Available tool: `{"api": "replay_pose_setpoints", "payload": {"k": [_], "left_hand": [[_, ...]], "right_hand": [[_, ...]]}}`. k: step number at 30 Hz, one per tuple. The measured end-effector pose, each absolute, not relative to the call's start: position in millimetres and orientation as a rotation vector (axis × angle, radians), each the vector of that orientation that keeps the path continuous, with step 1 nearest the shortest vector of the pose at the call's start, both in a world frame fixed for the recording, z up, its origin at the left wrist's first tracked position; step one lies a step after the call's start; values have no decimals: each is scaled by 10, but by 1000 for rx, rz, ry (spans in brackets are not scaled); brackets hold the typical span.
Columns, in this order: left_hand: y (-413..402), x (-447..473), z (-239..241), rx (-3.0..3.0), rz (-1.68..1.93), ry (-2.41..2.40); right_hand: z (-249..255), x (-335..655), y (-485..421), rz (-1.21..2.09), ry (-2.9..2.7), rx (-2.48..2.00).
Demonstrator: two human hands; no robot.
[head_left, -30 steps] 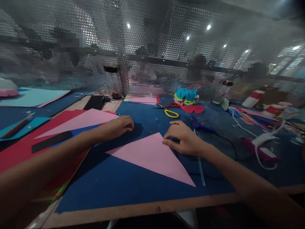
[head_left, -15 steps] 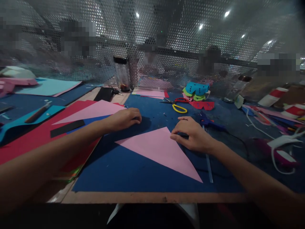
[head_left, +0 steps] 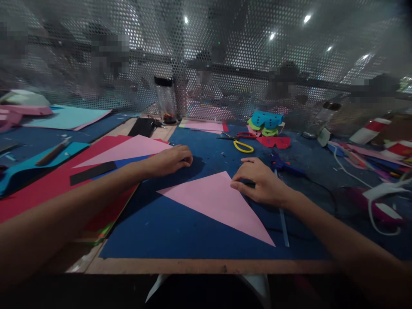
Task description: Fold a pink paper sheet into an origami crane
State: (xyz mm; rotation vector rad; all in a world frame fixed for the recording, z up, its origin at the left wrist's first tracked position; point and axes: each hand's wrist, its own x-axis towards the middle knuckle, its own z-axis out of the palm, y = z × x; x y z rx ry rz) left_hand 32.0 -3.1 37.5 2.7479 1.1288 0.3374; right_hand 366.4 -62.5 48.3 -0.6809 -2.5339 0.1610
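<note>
A pink paper triangle [head_left: 215, 201] lies on the blue work mat [head_left: 161, 234] in front of me. Beyond its upper left edge, my left hand [head_left: 177, 159] rests loosely curled, its thumb a little apart and nothing in it. A second pink paper sheet [head_left: 128, 151] reaches under that wrist, on top of red sheets [head_left: 96, 148]. My right hand [head_left: 252, 180] lies at the triangle's right edge, fingers bent and spread, thumb tip at the paper; no grip on it shows. Just past this hand lies a blue glue gun [head_left: 286, 166], with a clear glue stick [head_left: 285, 231] nearer me.
Scissors with red and yellow handles [head_left: 243, 146] lie farther back. Behind them are stacked blue and green cut-out shapes [head_left: 267, 120] and a red one [head_left: 275, 142]. A clear bottle [head_left: 165, 101] stands by the perforated screen [head_left: 225, 64]. White cable [head_left: 370, 210] loops at right.
Both hands and the pink triangle hold their places on the mat. The whole view has shifted very slightly.
</note>
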Motion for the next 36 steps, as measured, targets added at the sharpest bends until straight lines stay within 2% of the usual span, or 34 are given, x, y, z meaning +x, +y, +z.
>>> {"api": "replay_pose_setpoints", "payload": {"k": [16, 25, 36], "left_hand": [[-99, 266, 344, 2998, 337, 1090], [-149, 299, 407, 3248, 140, 1033], [-89, 286, 409, 3010, 216, 1080]], "right_hand": [[483, 3673, -622, 164, -2537, -702], [509, 3674, -636, 155, -2537, -706], [496, 3675, -630, 161, -2550, -701]]}}
